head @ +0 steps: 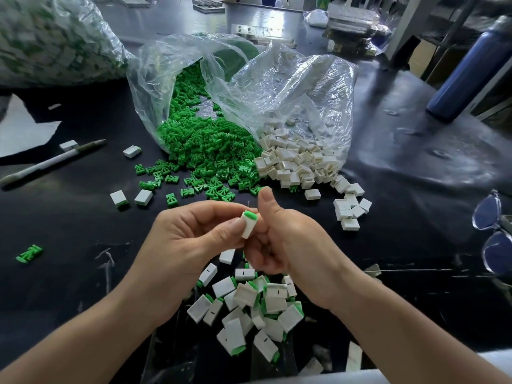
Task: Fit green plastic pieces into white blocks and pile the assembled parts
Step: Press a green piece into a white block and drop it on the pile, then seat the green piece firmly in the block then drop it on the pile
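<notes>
In the middle of the frame the left hand [188,239] pinches a white block [248,225] between thumb and fingers [235,225], with a green piece [250,215] showing at its upper end. The right hand [291,242] sits against the block's other side, its fingers curled and thumb lifted. Whether it actually grips the block cannot be told.

The green piece looks nearly seated, so the main risk is a half-fit. If the push comes at an angle, the piece may jam crooked or sit proud, and the part would land in the pile unfinished. The block is small and smooth, held by a narrow pinch, so a hard press could squirt it out of the fingers.

The pile of finished parts [249,309] lies just below the hands, at the near edge of the counter [401,189]. A dropped or tossed part could bounce off that edge. Loose green pieces [210,151] and loose white blocks [299,162] spill from bags at upper centre. They lie close together, and a stray part could get lost among them.
</notes>
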### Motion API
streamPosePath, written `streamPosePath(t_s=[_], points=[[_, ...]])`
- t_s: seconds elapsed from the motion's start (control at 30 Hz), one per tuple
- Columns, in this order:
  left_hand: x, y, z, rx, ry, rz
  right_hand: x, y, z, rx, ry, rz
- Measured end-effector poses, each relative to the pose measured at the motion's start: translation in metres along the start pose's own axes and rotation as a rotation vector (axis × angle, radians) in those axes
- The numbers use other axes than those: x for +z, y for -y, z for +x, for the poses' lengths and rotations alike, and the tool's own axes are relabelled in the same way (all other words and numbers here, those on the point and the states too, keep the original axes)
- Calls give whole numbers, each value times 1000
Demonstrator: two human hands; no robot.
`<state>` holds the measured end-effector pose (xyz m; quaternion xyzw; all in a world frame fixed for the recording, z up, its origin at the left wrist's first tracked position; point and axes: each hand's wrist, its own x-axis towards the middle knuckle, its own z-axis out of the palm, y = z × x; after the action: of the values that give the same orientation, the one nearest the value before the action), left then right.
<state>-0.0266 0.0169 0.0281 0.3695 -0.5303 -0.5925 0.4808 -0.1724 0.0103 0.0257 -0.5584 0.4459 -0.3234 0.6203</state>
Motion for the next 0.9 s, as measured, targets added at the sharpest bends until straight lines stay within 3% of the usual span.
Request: streamPosePath(t_s=[0.17,0.33,0.63,0.83,0.9], points=[[-4,0,-1,-37,-19,95,-25,4,3,-157,-399,-634],[-2,-1,-7,-51,110,245,-64,-4,16,-120,-690,-952],[-11,-2,3,-16,-200,146,-77,-22,30,52,-654,-1129],[-15,2,6,-49,-233,154,-77,-22,31,68,-611,-1155],[-15,4,7,-42,-223,184,-73,-20,30,-2,-595,-1085]])
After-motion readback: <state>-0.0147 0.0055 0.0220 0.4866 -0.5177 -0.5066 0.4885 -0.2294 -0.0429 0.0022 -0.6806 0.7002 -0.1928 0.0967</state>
